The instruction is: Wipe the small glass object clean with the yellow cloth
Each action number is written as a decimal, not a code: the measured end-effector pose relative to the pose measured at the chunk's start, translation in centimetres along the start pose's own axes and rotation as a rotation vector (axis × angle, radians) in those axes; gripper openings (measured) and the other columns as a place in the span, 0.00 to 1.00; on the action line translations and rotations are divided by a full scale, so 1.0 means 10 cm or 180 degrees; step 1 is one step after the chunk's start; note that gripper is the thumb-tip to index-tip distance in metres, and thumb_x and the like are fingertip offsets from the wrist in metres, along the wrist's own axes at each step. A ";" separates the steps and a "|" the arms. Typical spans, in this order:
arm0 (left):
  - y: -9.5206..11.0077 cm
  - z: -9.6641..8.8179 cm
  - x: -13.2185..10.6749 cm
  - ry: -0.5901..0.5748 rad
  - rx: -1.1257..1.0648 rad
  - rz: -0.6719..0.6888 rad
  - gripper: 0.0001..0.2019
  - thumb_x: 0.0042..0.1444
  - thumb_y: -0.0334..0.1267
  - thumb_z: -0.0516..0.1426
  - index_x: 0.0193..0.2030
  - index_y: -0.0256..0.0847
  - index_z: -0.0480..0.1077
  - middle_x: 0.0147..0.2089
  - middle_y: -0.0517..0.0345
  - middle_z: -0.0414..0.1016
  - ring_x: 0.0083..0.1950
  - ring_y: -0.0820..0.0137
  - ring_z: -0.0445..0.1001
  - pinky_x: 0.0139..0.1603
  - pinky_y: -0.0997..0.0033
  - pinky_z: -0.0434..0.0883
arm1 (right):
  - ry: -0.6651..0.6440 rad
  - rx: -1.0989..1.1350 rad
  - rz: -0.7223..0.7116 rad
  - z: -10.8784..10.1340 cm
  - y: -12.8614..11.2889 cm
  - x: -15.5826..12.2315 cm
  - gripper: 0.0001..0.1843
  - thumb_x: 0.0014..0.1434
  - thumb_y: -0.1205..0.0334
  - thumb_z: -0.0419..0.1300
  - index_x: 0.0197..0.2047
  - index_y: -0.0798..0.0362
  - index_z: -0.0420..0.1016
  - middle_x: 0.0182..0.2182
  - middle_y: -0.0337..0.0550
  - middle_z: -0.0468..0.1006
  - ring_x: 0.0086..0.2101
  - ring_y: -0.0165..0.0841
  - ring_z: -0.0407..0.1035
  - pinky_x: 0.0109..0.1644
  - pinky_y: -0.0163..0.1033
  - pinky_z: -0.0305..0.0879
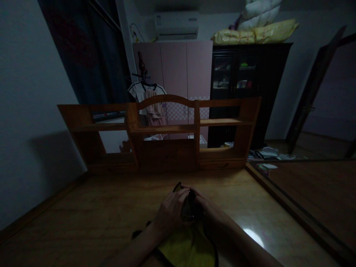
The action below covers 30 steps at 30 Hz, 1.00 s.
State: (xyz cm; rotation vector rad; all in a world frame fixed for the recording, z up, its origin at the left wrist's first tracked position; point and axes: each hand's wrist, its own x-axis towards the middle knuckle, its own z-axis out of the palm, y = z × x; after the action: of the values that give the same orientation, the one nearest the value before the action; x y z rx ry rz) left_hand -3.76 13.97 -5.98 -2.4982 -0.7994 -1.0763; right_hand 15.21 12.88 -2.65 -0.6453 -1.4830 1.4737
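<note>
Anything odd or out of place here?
Yes: pale crumpled material, perhaps plastic, lies strewn near the dark cabinet, looking like litter. The yellow item at the left hand and right hand is too dim to check for damage.

A yellow-green, black-edged cloth item [191, 244] stretches, softly creased, up from the bottom centre of the frame, its bunched upper end beside a dark, shiny piece [188, 210] too dim to identify.

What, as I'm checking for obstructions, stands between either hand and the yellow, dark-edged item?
Nothing visible: the left hand and right hand both hold the yellow, dark-edged item; dimness obscures exact finger contact.
</note>
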 end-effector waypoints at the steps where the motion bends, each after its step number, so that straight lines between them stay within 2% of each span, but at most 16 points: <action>1: 0.01 -0.01 0.01 0.0011 0.0015 0.0000 0.38 0.54 0.51 0.59 0.65 0.35 0.50 0.57 0.38 0.69 0.56 0.54 0.71 0.53 0.54 0.71 | 0.0028 -0.0035 -0.0067 0.01 -0.05 -0.01 0.26 0.55 0.62 0.54 0.58 0.49 0.70 0.58 0.44 0.69 0.59 0.41 0.59 0.64 0.46 0.53; 5: 0.02 -0.03 0.03 0.0022 0.0038 0.0015 0.39 0.53 0.51 0.61 0.65 0.34 0.51 0.57 0.38 0.69 0.56 0.54 0.71 0.53 0.55 0.72 | 0.0079 -0.0171 0.0000 0.05 -0.17 -0.03 0.25 0.57 0.51 0.56 0.56 0.51 0.72 0.58 0.47 0.69 0.60 0.43 0.58 0.64 0.48 0.51; 8: 0.03 -0.05 0.03 -0.0008 0.0022 0.0017 0.39 0.52 0.51 0.61 0.64 0.33 0.51 0.57 0.38 0.69 0.56 0.54 0.71 0.53 0.55 0.72 | 0.0128 -0.0064 0.0001 0.06 -0.18 -0.04 0.26 0.57 0.47 0.57 0.56 0.50 0.73 0.57 0.48 0.70 0.59 0.44 0.60 0.64 0.48 0.52; 13: 0.02 -0.05 0.02 -0.0006 0.0013 0.0023 0.40 0.51 0.51 0.62 0.63 0.32 0.52 0.55 0.37 0.70 0.55 0.54 0.72 0.52 0.55 0.72 | 0.0198 -0.0061 -0.0005 0.05 -0.11 -0.06 0.24 0.60 0.47 0.57 0.56 0.48 0.72 0.59 0.46 0.69 0.60 0.42 0.58 0.66 0.48 0.47; 18: 0.01 -0.05 0.04 0.0033 0.0001 -0.0072 0.39 0.50 0.52 0.62 0.62 0.31 0.54 0.54 0.38 0.71 0.55 0.55 0.72 0.54 0.56 0.72 | 0.0185 0.0115 0.0014 0.06 -0.05 -0.03 0.24 0.59 0.47 0.59 0.55 0.49 0.73 0.57 0.46 0.70 0.59 0.42 0.60 0.66 0.49 0.48; 25: 0.01 -0.07 0.04 0.0042 -0.0093 -0.0151 0.43 0.48 0.60 0.61 0.61 0.32 0.54 0.56 0.37 0.70 0.57 0.54 0.71 0.55 0.55 0.71 | 0.0088 0.0176 -0.0024 0.03 0.02 0.00 0.23 0.60 0.48 0.59 0.56 0.47 0.71 0.57 0.44 0.71 0.59 0.40 0.60 0.66 0.47 0.47; 30: 0.00 -0.07 0.03 0.0072 -0.0165 -0.0022 0.38 0.52 0.52 0.61 0.62 0.31 0.53 0.55 0.38 0.70 0.56 0.56 0.71 0.54 0.57 0.72 | -0.0045 0.0186 0.0259 -0.05 0.02 0.03 0.27 0.55 0.47 0.64 0.55 0.48 0.73 0.54 0.46 0.73 0.56 0.42 0.63 0.63 0.48 0.54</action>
State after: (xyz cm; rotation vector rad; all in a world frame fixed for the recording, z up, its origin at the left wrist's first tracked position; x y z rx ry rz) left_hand -3.97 13.73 -5.28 -2.5230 -0.7840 -1.1398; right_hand 15.49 13.39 -2.90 -0.6676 -1.4336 1.5809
